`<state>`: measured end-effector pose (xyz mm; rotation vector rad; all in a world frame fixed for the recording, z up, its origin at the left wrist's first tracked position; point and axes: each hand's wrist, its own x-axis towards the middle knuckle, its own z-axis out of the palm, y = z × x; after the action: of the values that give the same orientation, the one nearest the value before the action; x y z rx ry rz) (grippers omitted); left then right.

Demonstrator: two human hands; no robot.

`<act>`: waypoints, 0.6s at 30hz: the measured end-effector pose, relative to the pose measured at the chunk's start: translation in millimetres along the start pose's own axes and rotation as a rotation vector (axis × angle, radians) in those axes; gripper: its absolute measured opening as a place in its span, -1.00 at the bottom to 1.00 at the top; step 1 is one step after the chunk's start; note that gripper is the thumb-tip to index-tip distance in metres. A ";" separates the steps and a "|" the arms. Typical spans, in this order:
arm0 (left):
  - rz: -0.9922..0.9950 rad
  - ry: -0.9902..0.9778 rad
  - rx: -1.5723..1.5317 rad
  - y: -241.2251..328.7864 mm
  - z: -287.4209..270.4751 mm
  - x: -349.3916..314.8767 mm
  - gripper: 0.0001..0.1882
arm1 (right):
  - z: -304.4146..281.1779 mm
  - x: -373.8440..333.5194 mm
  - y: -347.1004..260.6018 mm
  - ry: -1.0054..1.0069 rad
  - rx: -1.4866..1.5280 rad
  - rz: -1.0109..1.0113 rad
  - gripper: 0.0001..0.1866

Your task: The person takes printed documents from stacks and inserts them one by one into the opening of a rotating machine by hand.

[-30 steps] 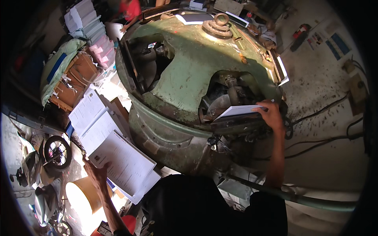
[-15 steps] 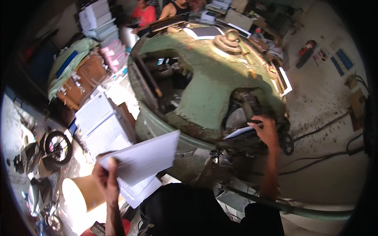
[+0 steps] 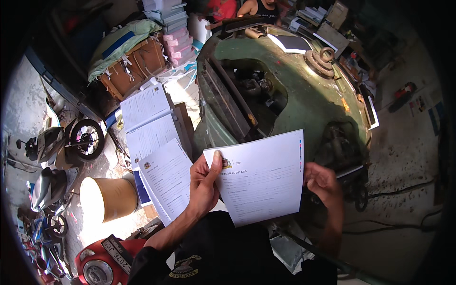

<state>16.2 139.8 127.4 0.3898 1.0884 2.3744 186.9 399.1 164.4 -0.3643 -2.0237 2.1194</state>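
Raised since half a second ago, the printed form (image 3: 262,178) now sits at centre, over the green machine (image 3: 304,95). Left hand (image 3: 204,183) at nine o'clock pinches its edge in a closed grip; right hand (image 3: 323,183) at three o'clock touches its right edge, grip hidden, cannot tell. Stacked forms (image 3: 164,183) lie at nine o'clock.
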 end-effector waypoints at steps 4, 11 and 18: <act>-0.075 0.131 -0.095 -19.2 0.3 1.6 -0.73 | 32.4 9.3 -3.2 -0.083 -0.192 0.062 -0.72; -0.140 -0.183 0.979 -51.7 -39.5 -12.1 -0.44 | 21.0 3.3 -34.9 0.287 -0.651 -0.038 -0.80; -0.058 -0.717 1.714 -152.7 -118.2 -83.3 -0.28 | 19.6 17.8 -65.5 0.621 -0.945 -0.322 -0.80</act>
<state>81.5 105.7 -69.6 1.4851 2.2779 0.4953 161.9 389.2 229.7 -0.6530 -2.2923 0.6282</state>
